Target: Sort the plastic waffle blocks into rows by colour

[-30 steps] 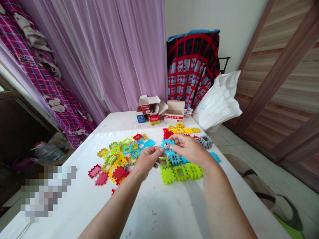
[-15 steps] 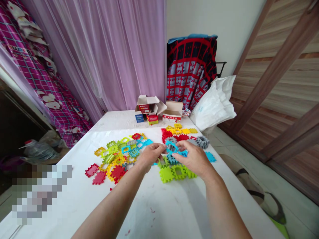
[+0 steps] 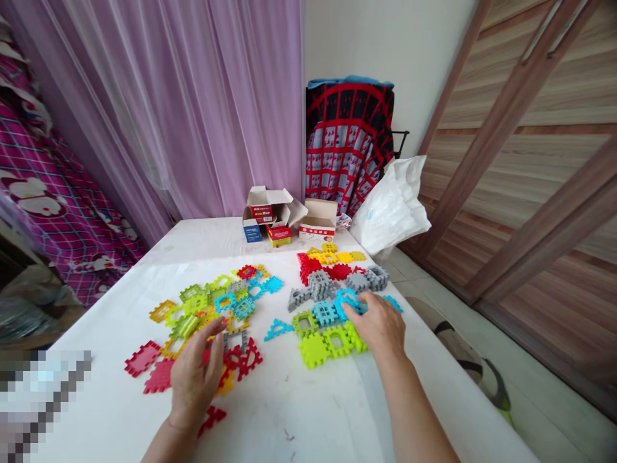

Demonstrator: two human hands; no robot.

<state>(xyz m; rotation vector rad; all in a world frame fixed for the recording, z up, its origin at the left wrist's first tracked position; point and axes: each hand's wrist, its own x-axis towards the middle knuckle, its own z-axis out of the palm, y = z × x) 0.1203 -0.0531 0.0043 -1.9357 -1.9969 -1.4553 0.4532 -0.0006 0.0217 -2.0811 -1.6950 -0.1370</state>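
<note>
My left hand (image 3: 195, 376) lies open over the near side of a loose pile of coloured interlocking tiles (image 3: 212, 302). Its fingertips rest on red and yellow pieces, beside a grey frame tile (image 3: 235, 339). My right hand (image 3: 380, 328) rests with fingers stretched onto blue tiles (image 3: 332, 312) in a joined cluster. That cluster has green tiles (image 3: 322, 344) at the front, with grey blocks (image 3: 319, 283), red tiles (image 3: 308, 265) and yellow tiles (image 3: 332, 257) behind. A blue triangle piece (image 3: 277, 330) lies alone between the two groups.
Small open cardboard boxes (image 3: 270, 215) and another box (image 3: 319, 225) stand at the far end of the white table (image 3: 299, 411). A white plastic bag (image 3: 391, 206) hangs off the far right corner. A red patterned cloth (image 3: 349, 141) drapes behind; purple curtain to the left.
Both hands held a grey and blue piece together above the cluster. Now they have parted: the left has dropped to the loose pile, the right down onto the blue tiles. The camera has tilted left.
</note>
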